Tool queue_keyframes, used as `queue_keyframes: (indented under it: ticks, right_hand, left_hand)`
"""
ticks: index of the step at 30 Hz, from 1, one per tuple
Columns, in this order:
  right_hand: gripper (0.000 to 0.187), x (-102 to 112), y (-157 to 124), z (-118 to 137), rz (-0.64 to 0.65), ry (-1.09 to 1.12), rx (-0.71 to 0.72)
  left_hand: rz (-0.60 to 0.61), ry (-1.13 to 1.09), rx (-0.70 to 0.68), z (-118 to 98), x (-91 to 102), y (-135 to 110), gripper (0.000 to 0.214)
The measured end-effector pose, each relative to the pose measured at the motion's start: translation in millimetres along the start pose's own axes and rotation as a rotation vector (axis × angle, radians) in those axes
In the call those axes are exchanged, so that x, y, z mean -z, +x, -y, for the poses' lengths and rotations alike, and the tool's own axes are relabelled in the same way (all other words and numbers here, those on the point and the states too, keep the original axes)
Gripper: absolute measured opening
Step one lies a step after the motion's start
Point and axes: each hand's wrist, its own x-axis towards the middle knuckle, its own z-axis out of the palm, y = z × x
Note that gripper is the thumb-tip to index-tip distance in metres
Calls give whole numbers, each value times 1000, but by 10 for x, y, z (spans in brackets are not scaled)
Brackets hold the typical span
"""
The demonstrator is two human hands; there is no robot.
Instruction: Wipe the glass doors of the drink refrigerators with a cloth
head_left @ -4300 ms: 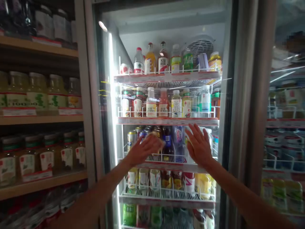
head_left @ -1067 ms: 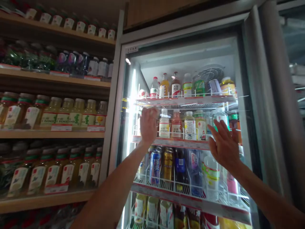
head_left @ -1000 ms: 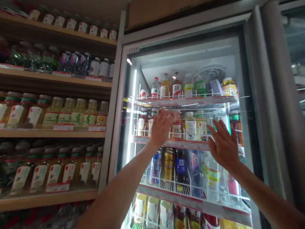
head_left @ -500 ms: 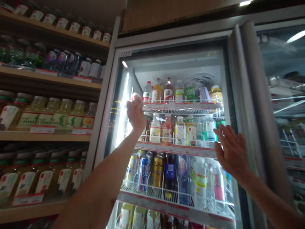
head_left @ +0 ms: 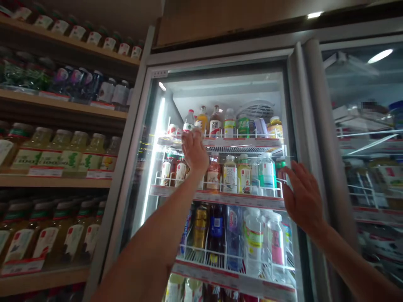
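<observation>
My left hand (head_left: 195, 152) is raised against the glass door (head_left: 214, 86) of a lit drinks fridge, its fingers stretched up over the top shelf's left bottles. No object shows in it, though the palm side is hidden. My right hand (head_left: 302, 197) is lifted near the door's right edge, fingers extended, palm towards the glass. Behind the glass stand a red-capped bottle (head_left: 189, 119), an orange drink bottle (head_left: 202, 119), a white-labelled tea bottle (head_left: 230, 175) and a gold can (head_left: 200, 226). The left hand and forearm cover part of the middle shelf.
Open wooden shelves (head_left: 63, 181) on the left carry rows of juice bottles (head_left: 78, 151). To the right, past the grey vertical handle (head_left: 324, 126), is a second glass-fronted fridge (head_left: 374, 167). A wooden panel (head_left: 226, 25) runs above.
My left hand has moved right across the glass, from the left end of the top shelf to below the red-capped bottle. My right hand stays near the door's right edge. The view has shifted slightly.
</observation>
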Motion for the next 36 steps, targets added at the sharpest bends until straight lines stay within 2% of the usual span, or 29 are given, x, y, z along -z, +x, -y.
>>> queue_keyframes:
  ticks: [4,6,7,9,10,13,14,16,17,19,21,23,25,26,28,31,33,34,36]
  right_hand:
    - [48,11,15,-3,-37,41,3]
    - [49,5,37,13,-76,61,26]
    - [49,7,44,16,-88,72,37]
    - [52,23,39,5,-98,92,50]
    - [53,37,27,-8,-96,102,52]
    - [55,77,-37,-48,-71,118,37]
    - [55,81,-60,-50,-63,117,30]
    - [55,63,-93,-21,-48,119,24]
    - [55,37,-101,14,-40,120,24]
    - [56,-48,-105,124,-35,123,32]
    - [56,-162,-105,271,-35,123,42]
    - [54,-279,-120,423,-41,117,57]
    - [52,-372,-161,541,-42,106,64]
    - [51,-403,-190,581,-37,99,64]
    - [49,-434,-253,622,-17,84,63]
    - [47,-428,-323,621,6,66,68]
    - [46,-418,-338,606,-2,49,67]
    - [46,-418,-338,600,-3,40,66]
    - [48,-429,-332,604,-7,27,70]
  left_hand:
    - [150,-63,-444,-735,-220,-688,45]
    - [213,-51,-641,-930,-253,-960,44]
    - [227,-39,-694,-934,-239,-1026,44]
    - [206,-5,-667,-745,-146,-995,42]
    - [176,14,-602,-565,-75,-907,42]
    - [51,74,-280,122,160,-536,43]
    - [-21,100,-113,324,224,-442,41]
    - [-67,121,-3,562,312,-400,42]
    - [-77,119,2,574,338,-466,41]
    - [-61,91,-121,398,360,-756,41]
    - [1,58,-380,77,346,-1155,41]
    - [134,31,-644,-182,321,-1514,41]
    - [204,51,-730,-206,338,-1714,40]
    - [211,71,-712,-108,376,-1739,40]
    - [174,120,-577,275,505,-1653,41]
    - [27,173,-233,1037,732,-1371,40]
    - [-120,188,-26,1410,834,-1250,41]
    - [-161,189,21,1507,864,-1241,41]
    - [-163,175,-4,1506,886,-1330,43]
